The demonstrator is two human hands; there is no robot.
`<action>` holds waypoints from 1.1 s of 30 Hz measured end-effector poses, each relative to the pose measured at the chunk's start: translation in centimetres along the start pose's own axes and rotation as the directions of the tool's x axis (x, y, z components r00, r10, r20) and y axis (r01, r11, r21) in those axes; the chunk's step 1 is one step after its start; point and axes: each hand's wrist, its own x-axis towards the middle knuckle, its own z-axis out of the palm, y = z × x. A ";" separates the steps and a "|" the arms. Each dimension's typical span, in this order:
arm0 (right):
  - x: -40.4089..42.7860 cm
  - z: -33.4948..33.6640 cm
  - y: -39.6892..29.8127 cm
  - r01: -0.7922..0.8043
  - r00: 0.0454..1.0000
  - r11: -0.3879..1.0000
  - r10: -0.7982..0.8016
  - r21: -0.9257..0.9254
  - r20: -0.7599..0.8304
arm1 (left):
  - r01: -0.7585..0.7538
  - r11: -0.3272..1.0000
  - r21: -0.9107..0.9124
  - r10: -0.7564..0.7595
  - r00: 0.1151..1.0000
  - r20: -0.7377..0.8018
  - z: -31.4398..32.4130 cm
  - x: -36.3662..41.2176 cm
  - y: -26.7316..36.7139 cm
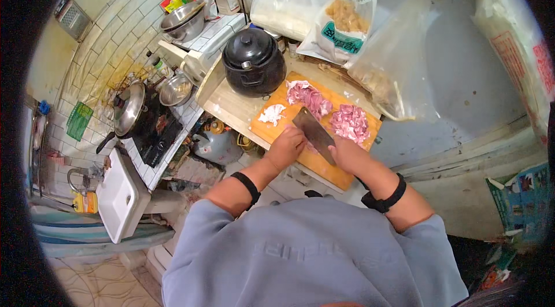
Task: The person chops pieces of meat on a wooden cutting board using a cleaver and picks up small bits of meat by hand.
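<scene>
A wooden cutting board [264, 127] lies on the work surface before me. My right hand [347, 155] is closed around a cleaver [315, 133], whose broad blade slants over the board towards the upper left. My left hand [287, 146] rests at the board's near edge with its fingers curled, left of the blade. Some pink meat shows under and beside the blade; whether the left fingers grip any is hidden. Beyond the blade lies a larger piece of raw meat [310, 98]. Cut raw meat [350, 123] is heaped to the right, and whitish fat trimmings [272, 114] sit at the left.
A black lidded pot [253, 62] stands behind the board's left side. Plastic bags [342, 25] hang along the back wall. To the left are a lidded pan [130, 107] on a cooktop, a metal bowl [175, 90], a gas cylinder [217, 144] below and a white sink [121, 198].
</scene>
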 end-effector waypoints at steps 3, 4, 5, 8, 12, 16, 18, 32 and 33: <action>0.1 -0.2 -0.5 -0.033 0.999 0.999 0.034 -0.033 0.028 | 0.003 1.000 -0.019 -0.003 1.000 0.001 -0.1 0.2 0.2; 0.2 0.0 -0.5 -0.014 0.999 0.999 0.015 -0.037 0.029 | 0.003 1.000 -0.020 -0.003 1.000 0.000 -0.1 0.1 0.1; 0.3 0.0 -0.5 0.004 1.000 0.999 -0.003 -0.041 0.030 | 0.002 1.000 -0.016 -0.002 1.000 0.003 0.1 0.0 -0.1; 0.5 -0.7 -1.9 -0.045 0.992 0.996 0.054 -0.080 0.112 | 0.007 1.000 0.007 -0.007 1.000 0.027 0.0 -0.1 -0.3; 1.6 0.4 -1.5 -0.004 0.997 0.996 0.010 -0.085 0.076 | 0.027 0.999 0.022 -0.028 0.998 0.052 0.5 -0.4 -0.8; 2.9 0.7 -2.7 0.049 0.999 0.996 -0.049 -0.071 -0.001 | 0.025 0.999 0.031 -0.026 0.998 0.053 0.2 -0.5 -0.4; 3.9 0.7 -3.1 0.017 1.000 0.998 -0.015 -0.063 0.021 | 0.030 0.999 -0.042 -0.025 0.991 0.129 0.0 -0.4 0.2; 4.1 -0.2 -0.1 -0.043 0.997 0.999 0.042 -0.013 -0.060 | -0.047 0.997 -0.068 0.058 0.983 0.175 -0.3 -0.4 -0.1; 3.7 -0.6 0.2 -0.044 0.997 0.999 0.043 -0.016 -0.061 | -0.035 0.996 -0.079 0.048 0.984 0.173 -0.4 -0.3 0.0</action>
